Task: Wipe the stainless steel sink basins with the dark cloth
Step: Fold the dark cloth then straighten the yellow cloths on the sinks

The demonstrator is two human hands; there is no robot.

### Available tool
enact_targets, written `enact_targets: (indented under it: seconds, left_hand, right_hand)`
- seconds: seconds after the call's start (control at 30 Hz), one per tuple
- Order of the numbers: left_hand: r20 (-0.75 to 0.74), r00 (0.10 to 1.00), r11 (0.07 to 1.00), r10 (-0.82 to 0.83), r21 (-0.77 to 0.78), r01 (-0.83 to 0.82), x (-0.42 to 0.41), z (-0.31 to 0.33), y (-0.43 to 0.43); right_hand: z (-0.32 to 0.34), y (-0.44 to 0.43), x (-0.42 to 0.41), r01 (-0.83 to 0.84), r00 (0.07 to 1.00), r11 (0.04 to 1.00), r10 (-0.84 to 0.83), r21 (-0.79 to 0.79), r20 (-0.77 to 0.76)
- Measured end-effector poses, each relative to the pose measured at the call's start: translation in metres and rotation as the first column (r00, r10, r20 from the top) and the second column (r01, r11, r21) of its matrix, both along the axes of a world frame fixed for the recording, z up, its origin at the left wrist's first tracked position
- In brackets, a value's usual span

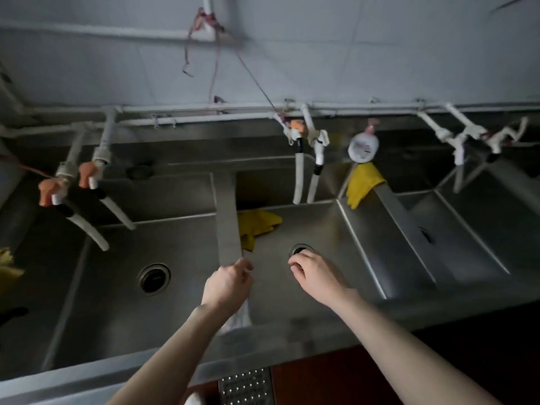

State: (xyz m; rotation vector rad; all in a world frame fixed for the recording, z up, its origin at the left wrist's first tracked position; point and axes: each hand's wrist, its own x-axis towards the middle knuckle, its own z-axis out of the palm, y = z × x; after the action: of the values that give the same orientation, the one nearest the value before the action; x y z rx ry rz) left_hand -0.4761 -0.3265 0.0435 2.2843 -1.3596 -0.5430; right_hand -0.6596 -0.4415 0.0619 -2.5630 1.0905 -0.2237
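1. The left hand (228, 283) sits at the near end of the divider (226, 214), its grip closed on a pale cloth (241, 315) that hangs below the wrist.
2. The right hand (312, 276) is in the middle basin (321, 229), fingers curled down by the drain (301, 249); I cannot tell whether its grip holds anything.
3. A yellow glove (257, 226) lies in the basin's far-left corner.

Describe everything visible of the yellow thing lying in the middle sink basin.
The yellow item looks like a soft rubber glove or cloth; blur hides which. It lies crumpled on the floor of the middle basin, in the back left corner, against the steel divider that hides its left edge, with one strip trailing toward the front. Neither the left hand at the divider's near end nor the right hand by the drain touches it.
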Motion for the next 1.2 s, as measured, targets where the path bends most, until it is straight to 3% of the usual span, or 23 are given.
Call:
enact_targets:
  seconds: [0.37, 0.83, 1.03, 1.2]
  left_hand:
    - [-0.044, 0.994, 0.994, -0.103, 0.023, 0.104, -0.114, -0.011, -0.109]
    - [-0.146, 0.974, 0.985, -0.172, -0.005, 0.173, -0.172, -0.026, -0.341]
    - [-0.147, 0.973, 0.984, -0.176, -0.012, 0.176, -0.200, -0.041, -0.433]
    - [-0.093, 0.991, 0.995, -0.099, -0.040, 0.095, -0.225, -0.059, -0.505]
  right_hand:
    - [-0.016, -0.096, -0.118, 0.093, 0.996, 0.996, -0.093, -0.010, -0.019]
    - [-0.008, -0.323, -0.178, 0.233, 0.970, 0.972, -0.233, -0.012, -0.065]
    - [-0.027, -0.404, -0.192, 0.175, 0.978, 0.985, -0.175, -0.009, -0.110]
    - [-0.062, -0.477, -0.186, 0.071, 0.980, 0.993, -0.087, -0.095, -0.180]
